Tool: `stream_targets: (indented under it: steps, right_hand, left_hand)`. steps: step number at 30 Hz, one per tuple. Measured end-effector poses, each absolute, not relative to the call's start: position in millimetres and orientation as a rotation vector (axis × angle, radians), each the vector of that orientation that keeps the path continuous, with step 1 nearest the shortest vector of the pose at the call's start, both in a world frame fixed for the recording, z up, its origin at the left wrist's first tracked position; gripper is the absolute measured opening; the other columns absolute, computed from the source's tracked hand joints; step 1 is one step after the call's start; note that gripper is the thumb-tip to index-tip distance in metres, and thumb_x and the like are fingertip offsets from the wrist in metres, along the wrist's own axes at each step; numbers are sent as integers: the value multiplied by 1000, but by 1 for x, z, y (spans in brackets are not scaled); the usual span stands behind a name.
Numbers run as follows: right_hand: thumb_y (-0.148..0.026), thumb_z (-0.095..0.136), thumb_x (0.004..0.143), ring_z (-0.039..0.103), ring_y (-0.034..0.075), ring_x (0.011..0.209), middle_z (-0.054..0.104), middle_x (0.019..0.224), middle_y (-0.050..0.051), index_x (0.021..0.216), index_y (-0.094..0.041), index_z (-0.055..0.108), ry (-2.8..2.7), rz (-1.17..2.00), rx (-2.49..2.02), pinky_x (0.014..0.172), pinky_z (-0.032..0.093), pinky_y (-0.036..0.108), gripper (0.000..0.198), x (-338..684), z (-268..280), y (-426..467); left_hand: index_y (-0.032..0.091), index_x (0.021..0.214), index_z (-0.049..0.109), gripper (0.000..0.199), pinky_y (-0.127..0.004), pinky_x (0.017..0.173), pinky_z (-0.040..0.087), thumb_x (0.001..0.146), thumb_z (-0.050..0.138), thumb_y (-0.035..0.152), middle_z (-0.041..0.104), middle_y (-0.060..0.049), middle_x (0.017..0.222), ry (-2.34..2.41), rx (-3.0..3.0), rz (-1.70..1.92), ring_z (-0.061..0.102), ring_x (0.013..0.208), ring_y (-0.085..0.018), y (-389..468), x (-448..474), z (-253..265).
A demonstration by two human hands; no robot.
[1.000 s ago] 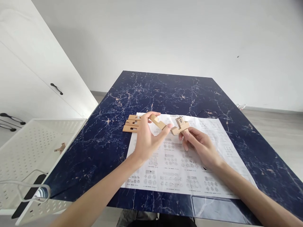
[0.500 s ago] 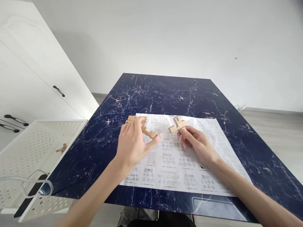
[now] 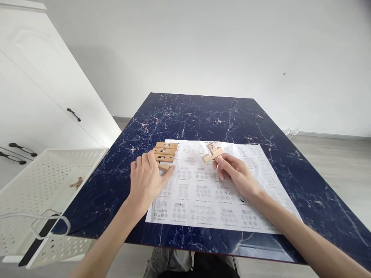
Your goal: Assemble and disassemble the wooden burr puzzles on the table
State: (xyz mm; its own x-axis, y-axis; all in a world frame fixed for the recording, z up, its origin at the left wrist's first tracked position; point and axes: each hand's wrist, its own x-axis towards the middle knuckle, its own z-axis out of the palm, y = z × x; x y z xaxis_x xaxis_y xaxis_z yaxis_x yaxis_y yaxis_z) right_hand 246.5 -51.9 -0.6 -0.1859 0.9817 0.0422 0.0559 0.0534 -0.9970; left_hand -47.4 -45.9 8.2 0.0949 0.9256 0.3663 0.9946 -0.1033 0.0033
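Observation:
My right hand [image 3: 236, 172] pinches two crossed wooden puzzle pieces [image 3: 213, 153] above the paper sheet, and the upright one bears a "3". My left hand [image 3: 147, 173] is at the sheet's left edge, closed around a notched wooden puzzle piece [image 3: 164, 167], which the fingers partly cover. Just beyond those fingers, several more notched wooden pieces [image 3: 166, 146] lie in a row, some marked with numbers. Beneath both hands the white instruction sheet [image 3: 199, 208] shows small printed diagrams.
The sheet lies on a dark blue marbled table [image 3: 188, 119]. To the left stands a white perforated basket [image 3: 31, 170] with a wooden piece [image 3: 76, 183] in it and a white cable [image 3: 65, 224] over its side. A white cabinet [image 3: 43, 88] rises behind.
My left hand has moved left and toward me with its wooden piece, uncovering more of the row. The right hand keeps hold of the joined pieces, tilted slightly differently.

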Motion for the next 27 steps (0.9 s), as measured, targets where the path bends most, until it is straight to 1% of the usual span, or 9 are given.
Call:
stream_targets:
  steps: [3, 7, 9, 11, 12, 14, 19, 22, 27]
  right_hand:
    - [-60, 63, 105, 52, 13, 61, 68, 95, 4, 101, -21, 70, -1417, 1302, -1088, 59, 46, 32, 39, 247, -1, -53]
    - [-58, 64, 105, 52, 12, 60, 70, 95, 4, 103, -21, 70, -1451, 1371, -1036, 59, 46, 31, 37, 246, 1, -56]
    - [-57, 63, 106, 52, 12, 60, 71, 96, 5, 107, -22, 71, -1482, 1421, -1000, 58, 45, 31, 36, 245, 3, -58]
    - [-56, 62, 107, 54, 12, 60, 72, 97, 5, 108, -22, 71, -1522, 1455, -960, 58, 45, 31, 36, 245, 5, -59]
    - [-56, 62, 107, 55, 12, 60, 72, 97, 5, 108, -22, 71, -1543, 1460, -941, 57, 45, 31, 36, 244, 6, -60]
    - [-58, 62, 107, 56, 12, 60, 73, 96, 5, 107, -22, 71, -1590, 1459, -918, 57, 45, 31, 37, 244, 7, -61]
    - [-65, 63, 103, 56, 13, 59, 73, 90, 4, 107, -21, 69, -1666, 1439, -932, 56, 46, 30, 45, 243, 9, -61]
    - [-65, 64, 102, 54, 13, 58, 70, 81, 2, 109, -20, 68, -1687, 1407, -942, 55, 45, 30, 45, 243, 10, -61]
    - [-55, 62, 106, 55, 14, 59, 69, 77, 1, 109, -21, 71, -1754, 1227, -1044, 58, 46, 31, 36, 243, 10, -61]
  left_hand:
    - [9, 135, 50, 68, -55, 91, 52, 99, 59, 66, 70, -24, 116, -1909, -2122, -420, 66, 106, -44, -41, -47, 6]
    - [8, 135, 51, 79, -56, 91, 52, 93, 65, 73, 65, -25, 118, -1909, -2099, -476, 63, 109, -46, -44, -48, 9]
    - [10, 134, 53, 72, -56, 93, 52, 94, 67, 69, 63, -25, 123, -1848, -2161, -622, 61, 113, -45, -50, -46, 15]
    - [16, 130, 56, 51, -51, 96, 53, 102, 62, 58, 64, -20, 123, -1751, -2351, -849, 63, 113, -38, -58, -41, 24]
    - [19, 127, 57, 40, -48, 95, 53, 105, 58, 52, 66, -16, 120, -1716, -2484, -965, 66, 109, -33, -63, -37, 29]
    - [21, 120, 62, 32, -41, 88, 54, 109, 52, 50, 70, -9, 106, -1729, -2798, -1077, 68, 97, -26, -70, -26, 37]
    - [21, 102, 68, 43, -34, 69, 47, 113, 43, 54, 72, -5, 90, -1782, -3235, -1054, 64, 79, -21, -76, 4, 43]
    - [21, 86, 61, 46, -32, 60, 37, 112, 42, 54, 60, -1, 72, -1803, -3288, -1070, 53, 65, -17, -72, 12, 35]
    - [22, 74, 45, 50, -31, 56, 29, 111, 46, 55, 50, 3, 64, -1855, -3260, -1169, 43, 57, -14, -67, 17, 25]
